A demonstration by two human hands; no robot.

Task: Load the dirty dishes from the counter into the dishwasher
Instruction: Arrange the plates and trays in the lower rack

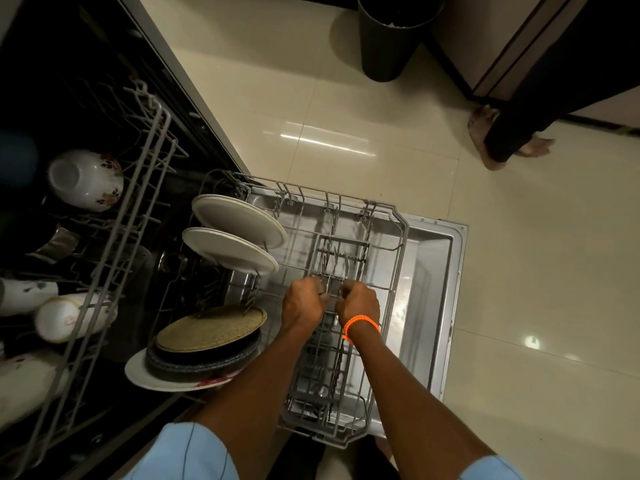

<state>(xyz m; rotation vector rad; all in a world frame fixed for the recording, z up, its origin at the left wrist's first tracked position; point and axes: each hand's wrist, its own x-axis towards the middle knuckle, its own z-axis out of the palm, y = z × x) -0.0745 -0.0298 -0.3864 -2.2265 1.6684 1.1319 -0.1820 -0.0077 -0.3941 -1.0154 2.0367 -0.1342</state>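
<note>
The dishwasher's lower rack [401, 237] is pulled out over the open door [438, 271]. A long grey cutlery basket [346, 362] sits in it, with forks [334, 261] standing tines up at its far end. Both hands are curled over the basket's middle. My left hand [303, 301] grips fork handles, and my right hand [358, 303], with an orange bracelet at the wrist, pinches cutlery beside it. Two white plates [239, 220] stand on edge at the rack's left. A woven mat on dark pans and a white plate [207, 344] lies nearer me.
The upper rack [138, 188] juts out on the left with a flowered white bowl [86, 180] and white cups [62, 317]. A dark bin [391, 36] stands on the tiled floor ahead. Another person's bare feet [502, 140] are at the far right.
</note>
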